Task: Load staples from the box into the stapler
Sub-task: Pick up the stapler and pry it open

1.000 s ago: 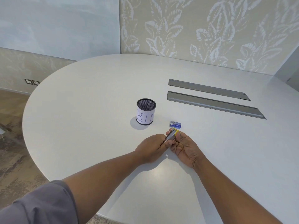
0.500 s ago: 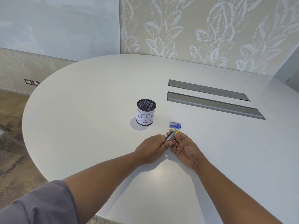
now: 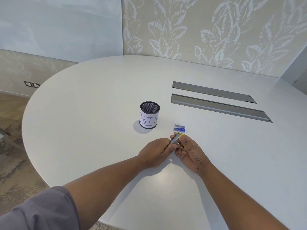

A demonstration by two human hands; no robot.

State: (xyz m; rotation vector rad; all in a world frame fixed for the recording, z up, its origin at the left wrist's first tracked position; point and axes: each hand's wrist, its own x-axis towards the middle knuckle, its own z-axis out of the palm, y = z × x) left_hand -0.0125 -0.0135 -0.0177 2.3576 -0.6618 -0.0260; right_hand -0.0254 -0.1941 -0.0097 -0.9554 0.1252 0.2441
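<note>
Above table, both hands gripping stapler

Big white oval table w/ two grey slot covers set in top, right-center. Back wall: beige leaf-pattern wallpaper; left part plain pale blue panel. Wall sockets low at left. Mottled brown floor off table's left edge. Even, soft light.

light: bright, even, soft | shadows: faint one left of the cup, soft ones under the hands on the worktop | glare: dull sheen near the worktop's near edge | focus: sharp centre, sleeve blurred | distortion: wide-angle bending at edges
</note>
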